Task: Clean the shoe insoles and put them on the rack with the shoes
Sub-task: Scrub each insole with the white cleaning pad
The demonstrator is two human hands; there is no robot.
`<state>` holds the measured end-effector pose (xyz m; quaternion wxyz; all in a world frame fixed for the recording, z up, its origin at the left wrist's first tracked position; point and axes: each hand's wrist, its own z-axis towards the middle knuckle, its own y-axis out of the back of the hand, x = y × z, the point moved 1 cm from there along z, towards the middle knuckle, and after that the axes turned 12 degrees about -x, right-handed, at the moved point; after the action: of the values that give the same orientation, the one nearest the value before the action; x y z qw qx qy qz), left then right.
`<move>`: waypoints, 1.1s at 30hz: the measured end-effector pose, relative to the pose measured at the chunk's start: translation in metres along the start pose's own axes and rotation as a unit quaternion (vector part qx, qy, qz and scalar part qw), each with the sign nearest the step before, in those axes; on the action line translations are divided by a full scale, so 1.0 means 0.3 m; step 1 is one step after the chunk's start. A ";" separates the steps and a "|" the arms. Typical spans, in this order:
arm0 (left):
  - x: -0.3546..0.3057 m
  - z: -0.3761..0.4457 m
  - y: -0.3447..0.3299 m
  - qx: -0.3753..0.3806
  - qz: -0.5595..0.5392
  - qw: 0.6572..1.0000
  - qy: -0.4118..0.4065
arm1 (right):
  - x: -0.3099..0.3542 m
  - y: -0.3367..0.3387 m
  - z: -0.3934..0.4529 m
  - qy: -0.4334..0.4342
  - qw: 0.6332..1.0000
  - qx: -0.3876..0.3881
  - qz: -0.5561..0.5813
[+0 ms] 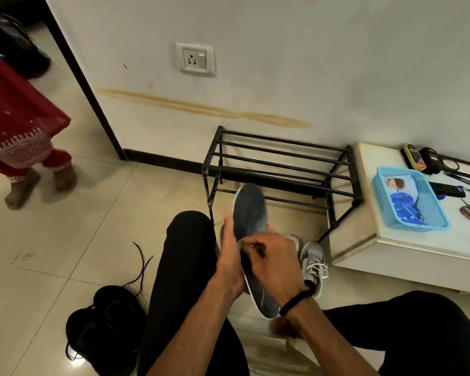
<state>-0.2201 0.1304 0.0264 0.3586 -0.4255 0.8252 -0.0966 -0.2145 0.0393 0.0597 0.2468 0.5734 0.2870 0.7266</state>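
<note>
While the person sits on the floor with knees apart, black shoes (106,329) lie far left beside the left leg, a loose lace trailing from them. Moving right, the left hand (229,256) stands edge-on against the insole (251,223), its fingers straight and supporting the left edge and underside rather than curling round it. That insole is dark grey with a pale rim, held over the lap between the knees; its long axis runs from the heel end near the right wrist up and away to the toe end, which points at the rack (280,164). Just right of it, the right hand (274,261) lies over the insole's middle with fingers curled in, apparently rubbing or picking at the top face; whether they pinch anything small I cannot tell. Behind that hand, grey shoes (311,263) stand on the floor, close to the rack's lower front corner. Judging by this, cleaning is under way and nothing sits on the rack yet. Since the toe end already faces the bars, the placing would be a forward reach, and the left hand seems better set to carry it. Farthest right, a bench (369,234) bears a blue basket (410,198).
</note>
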 end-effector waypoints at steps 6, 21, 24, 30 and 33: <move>0.016 -0.057 -0.039 0.016 0.001 0.999 0.030 | -0.027 -0.019 0.143 -0.026 0.996 -0.064 -0.053; 0.030 -0.029 -0.005 -0.008 0.012 1.000 -0.001 | -0.021 0.022 0.058 -0.002 0.999 0.007 -0.036; 0.043 -0.019 -0.004 -0.011 0.047 0.999 -0.006 | -0.041 0.022 0.053 0.014 0.998 -0.005 -0.056; 0.043 -0.016 -0.011 -0.024 0.054 0.998 -0.010 | -0.065 -0.008 0.146 -0.031 0.993 -0.079 -0.081; 0.037 -0.014 0.007 -0.038 0.060 0.997 -0.010 | -0.051 0.006 0.109 -0.025 0.999 -0.025 -0.041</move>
<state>-0.2286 0.1225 0.0226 0.3557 -0.3899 0.8485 -0.0392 -0.1794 0.0318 0.0564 0.2975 0.5727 0.2859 0.7084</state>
